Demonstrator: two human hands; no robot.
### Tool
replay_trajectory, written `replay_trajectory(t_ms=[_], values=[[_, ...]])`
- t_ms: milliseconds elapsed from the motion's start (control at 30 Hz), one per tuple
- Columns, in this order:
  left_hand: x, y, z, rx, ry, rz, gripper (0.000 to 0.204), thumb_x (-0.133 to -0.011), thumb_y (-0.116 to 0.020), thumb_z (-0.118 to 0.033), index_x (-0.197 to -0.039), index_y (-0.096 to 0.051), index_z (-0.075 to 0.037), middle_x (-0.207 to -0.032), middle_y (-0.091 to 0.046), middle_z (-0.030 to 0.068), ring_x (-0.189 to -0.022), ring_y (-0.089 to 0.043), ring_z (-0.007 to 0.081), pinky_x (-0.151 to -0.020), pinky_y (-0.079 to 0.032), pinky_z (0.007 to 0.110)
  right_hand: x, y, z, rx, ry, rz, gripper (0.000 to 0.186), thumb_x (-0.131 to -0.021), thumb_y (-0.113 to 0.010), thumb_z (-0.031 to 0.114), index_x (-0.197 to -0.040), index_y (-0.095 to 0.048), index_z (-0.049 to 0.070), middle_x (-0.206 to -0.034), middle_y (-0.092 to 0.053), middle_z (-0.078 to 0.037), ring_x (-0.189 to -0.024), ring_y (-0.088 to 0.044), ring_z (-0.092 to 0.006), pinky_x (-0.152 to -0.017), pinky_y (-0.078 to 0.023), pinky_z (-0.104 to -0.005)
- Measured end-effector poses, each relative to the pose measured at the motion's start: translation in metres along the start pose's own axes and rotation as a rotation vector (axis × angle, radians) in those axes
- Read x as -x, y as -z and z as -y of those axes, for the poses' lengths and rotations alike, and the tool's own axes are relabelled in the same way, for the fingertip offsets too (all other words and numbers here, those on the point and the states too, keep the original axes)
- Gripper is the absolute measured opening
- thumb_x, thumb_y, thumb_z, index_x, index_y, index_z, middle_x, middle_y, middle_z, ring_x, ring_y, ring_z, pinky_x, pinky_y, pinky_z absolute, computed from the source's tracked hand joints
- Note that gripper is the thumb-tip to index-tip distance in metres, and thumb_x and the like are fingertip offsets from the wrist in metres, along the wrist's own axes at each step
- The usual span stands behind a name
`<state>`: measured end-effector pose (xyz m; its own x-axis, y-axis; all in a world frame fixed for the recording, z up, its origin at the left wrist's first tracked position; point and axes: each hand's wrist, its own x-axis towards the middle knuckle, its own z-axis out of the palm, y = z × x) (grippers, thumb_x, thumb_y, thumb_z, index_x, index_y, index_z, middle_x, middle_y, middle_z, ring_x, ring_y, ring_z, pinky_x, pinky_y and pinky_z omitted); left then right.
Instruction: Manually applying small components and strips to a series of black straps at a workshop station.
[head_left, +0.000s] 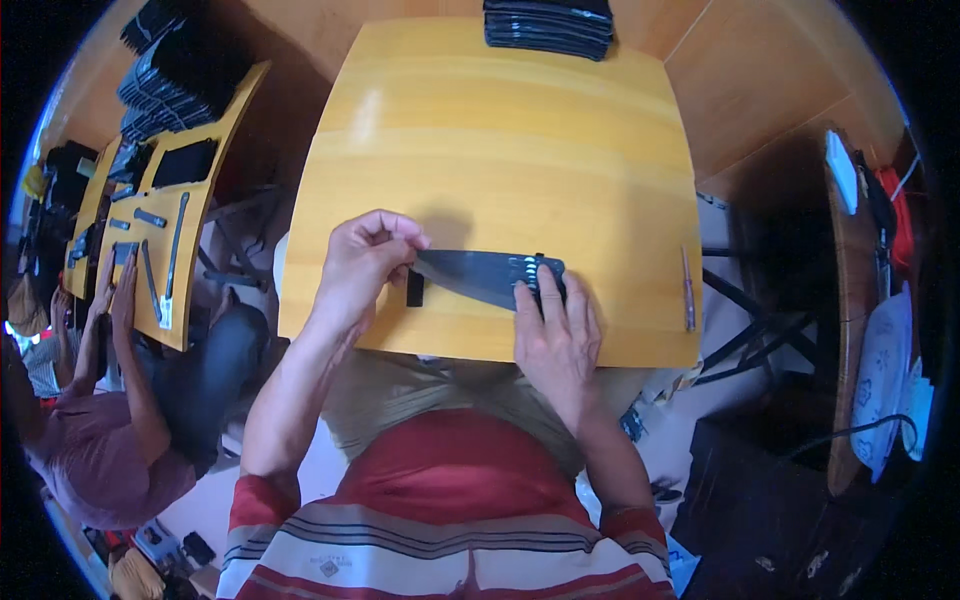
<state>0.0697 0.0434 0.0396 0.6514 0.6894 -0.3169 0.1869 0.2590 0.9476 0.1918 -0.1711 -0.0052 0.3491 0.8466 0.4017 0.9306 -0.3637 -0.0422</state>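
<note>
A dark, flat, tapering piece [475,277] lies across the near part of the wooden table [490,170], with a row of small light marks near its right end. My left hand [368,262] pinches its narrow left end between thumb and fingers. A short black strip [415,289] shows just below that pinch; whether it joins the piece, I cannot tell. My right hand [560,335] rests on the wide right end, fingers stretched and apart, partly covering it.
A slim pointed tool [688,288] lies along the table's right edge. Folded black items [548,28] are stacked at the far edge. To the left, another person's hands [120,290] rest at a second table [190,250] holding dark straps and stacks. A wooden shelf edge [850,330] stands at right.
</note>
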Motion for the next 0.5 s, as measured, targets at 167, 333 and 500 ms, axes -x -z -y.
replay_trajectory(t_ms=[167,333,500], values=[[-0.007,0.005,-0.001,0.032,-0.018,0.049,0.016,-0.081,-0.057,0.006,-0.090,-0.065,-0.005,-0.083,-0.070,0.0042,-0.062,-0.055,0.0053,-0.054,-0.043,0.019,-0.017,-0.002,-0.017,-0.080,0.043,-0.077,0.023,-0.078,-0.062,0.010,-0.100,-0.068,0.007,-0.089,-0.064,-0.009,-0.088,-0.061,-0.0286,-0.079,-0.053,-0.0402],[-0.012,0.012,-0.012,0.037,-0.030,0.010,0.015,-0.082,-0.059,0.004,-0.089,-0.065,-0.007,-0.084,-0.069,0.0038,-0.064,-0.056,0.0051,-0.053,-0.042,0.018,-0.053,0.002,-0.031,-0.030,0.097,-0.168,0.020,-0.075,-0.063,0.010,-0.095,-0.066,0.007,-0.075,-0.055,-0.005,-0.068,-0.055,-0.0230,-0.070,-0.053,-0.0357],[-0.004,0.008,-0.064,0.186,-0.235,0.008,0.018,-0.083,-0.057,0.005,-0.096,-0.066,-0.004,-0.089,-0.070,0.0061,-0.064,-0.054,0.0056,-0.055,-0.042,0.019,-0.104,0.041,-0.049,-0.043,0.189,-0.484,0.035,-0.070,-0.068,0.004,-0.104,-0.067,0.010,-0.090,-0.061,-0.005,-0.082,-0.062,-0.0234,-0.068,-0.053,-0.0355]])
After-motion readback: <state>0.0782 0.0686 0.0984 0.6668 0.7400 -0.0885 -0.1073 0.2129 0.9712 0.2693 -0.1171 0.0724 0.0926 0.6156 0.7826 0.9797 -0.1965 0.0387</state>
